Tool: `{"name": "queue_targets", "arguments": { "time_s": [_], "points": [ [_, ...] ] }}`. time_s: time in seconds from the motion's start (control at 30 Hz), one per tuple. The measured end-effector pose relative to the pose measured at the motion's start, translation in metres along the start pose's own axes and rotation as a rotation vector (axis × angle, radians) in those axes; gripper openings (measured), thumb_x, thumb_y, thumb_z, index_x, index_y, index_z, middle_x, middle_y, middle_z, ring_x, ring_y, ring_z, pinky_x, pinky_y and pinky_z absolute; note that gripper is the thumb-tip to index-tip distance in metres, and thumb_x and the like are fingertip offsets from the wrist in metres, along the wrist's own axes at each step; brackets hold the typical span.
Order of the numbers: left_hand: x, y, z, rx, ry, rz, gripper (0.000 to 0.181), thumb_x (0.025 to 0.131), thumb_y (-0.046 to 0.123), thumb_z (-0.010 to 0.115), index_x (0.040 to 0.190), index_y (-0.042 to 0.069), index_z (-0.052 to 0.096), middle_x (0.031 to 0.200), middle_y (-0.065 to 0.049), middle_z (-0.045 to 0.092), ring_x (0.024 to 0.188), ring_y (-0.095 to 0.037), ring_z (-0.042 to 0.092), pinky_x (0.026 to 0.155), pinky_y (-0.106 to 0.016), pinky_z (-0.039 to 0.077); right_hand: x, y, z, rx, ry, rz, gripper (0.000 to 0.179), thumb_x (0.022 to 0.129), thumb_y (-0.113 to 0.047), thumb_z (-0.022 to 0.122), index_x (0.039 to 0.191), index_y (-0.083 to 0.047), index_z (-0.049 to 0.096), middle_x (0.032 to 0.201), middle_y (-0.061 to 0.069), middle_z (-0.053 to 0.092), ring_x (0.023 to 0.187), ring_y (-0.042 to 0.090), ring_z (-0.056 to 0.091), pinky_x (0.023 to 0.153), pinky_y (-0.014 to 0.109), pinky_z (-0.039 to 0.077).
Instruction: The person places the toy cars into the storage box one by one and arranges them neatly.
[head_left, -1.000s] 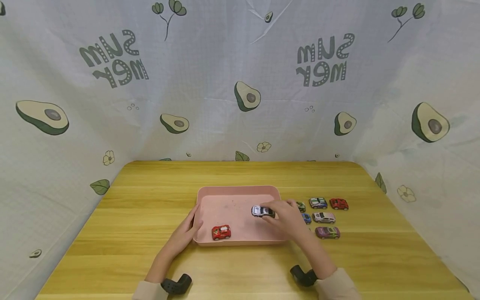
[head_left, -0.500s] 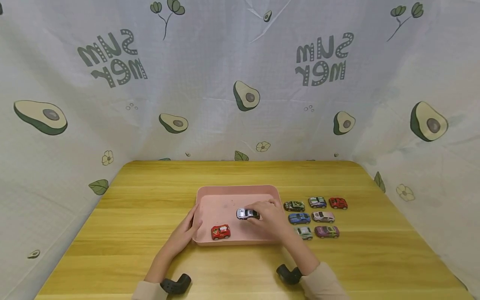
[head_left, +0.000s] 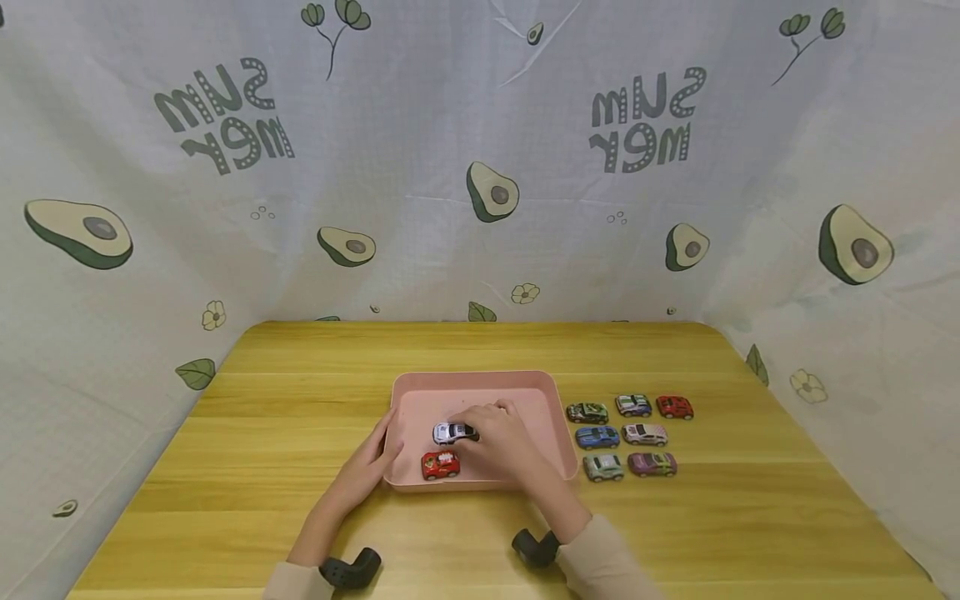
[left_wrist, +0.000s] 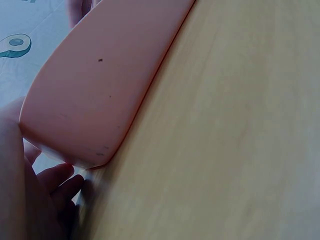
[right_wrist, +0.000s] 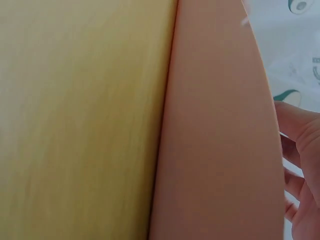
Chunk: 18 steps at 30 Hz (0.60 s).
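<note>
A shallow pink tray point(head_left: 480, 486) lies on the wooden table. My left hand point(head_left: 367, 467) grips its left wall, thumb over the rim and fingers outside. In the left wrist view, curled fingers point(left_wrist: 62, 182) touch the outer corner of the tray. Between thumb and fingers, my right hand point(head_left: 497, 435) pinches a white-and-black toy car point(head_left: 450, 432) over the tray's left half. Just in front of that car, a red toy car point(head_left: 440, 465) sits in the tray. The tray's front wall point(right_wrist: 220, 125) hides the held car in the right wrist view.
Right of the tray stand several toy cars in rough rows: a dark green one point(head_left: 587, 412), a blue one point(head_left: 597, 437), a pale green one point(head_left: 603, 467), a purple one point(head_left: 652, 464) and a red one point(head_left: 675, 407) among them. A printed cloth point(head_left: 420, 167) hangs behind the table.
My right hand has carried the white-and-black car leftward across the tray, from the right side to behind the red car. The left hand stays on the tray's left wall.
</note>
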<state>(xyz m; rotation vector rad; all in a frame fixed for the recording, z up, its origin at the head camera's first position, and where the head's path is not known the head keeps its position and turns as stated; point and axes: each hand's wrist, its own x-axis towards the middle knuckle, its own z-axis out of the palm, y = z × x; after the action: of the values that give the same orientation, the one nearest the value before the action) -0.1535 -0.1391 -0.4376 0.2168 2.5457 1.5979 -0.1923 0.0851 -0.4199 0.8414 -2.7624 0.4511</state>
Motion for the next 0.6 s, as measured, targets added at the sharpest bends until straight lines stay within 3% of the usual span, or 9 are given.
{"name": "queue_targets", "arguments": {
  "time_s": [0.33,0.6],
  "points": [
    [0.002,-0.001,0.0,0.002,-0.004,-0.002,0.06,0.095,0.025,0.046,0.146,0.011,0.018,0.151,-0.016,0.018,0.139,-0.033,0.016,0.112,-0.052,0.016,0.016,-0.012,0.014,0.07,-0.05,0.028,0.024,0.081,-0.03,0.066,0.103,-0.021,0.067,0.102,-0.007,0.069,0.098,0.009,0.06,0.088,0.037,0.034],
    [0.016,-0.035,0.005,-0.009,0.005,0.016,0.06,0.094,0.035,0.046,0.146,0.023,0.018,0.152,-0.01,0.017,0.14,-0.029,0.016,0.113,-0.05,0.015,0.026,-0.012,0.022,0.025,-0.129,0.042,0.026,0.08,-0.03,0.067,0.105,-0.021,0.067,0.103,-0.008,0.069,0.098,0.006,0.061,0.086,0.034,0.034]
  ]
}}
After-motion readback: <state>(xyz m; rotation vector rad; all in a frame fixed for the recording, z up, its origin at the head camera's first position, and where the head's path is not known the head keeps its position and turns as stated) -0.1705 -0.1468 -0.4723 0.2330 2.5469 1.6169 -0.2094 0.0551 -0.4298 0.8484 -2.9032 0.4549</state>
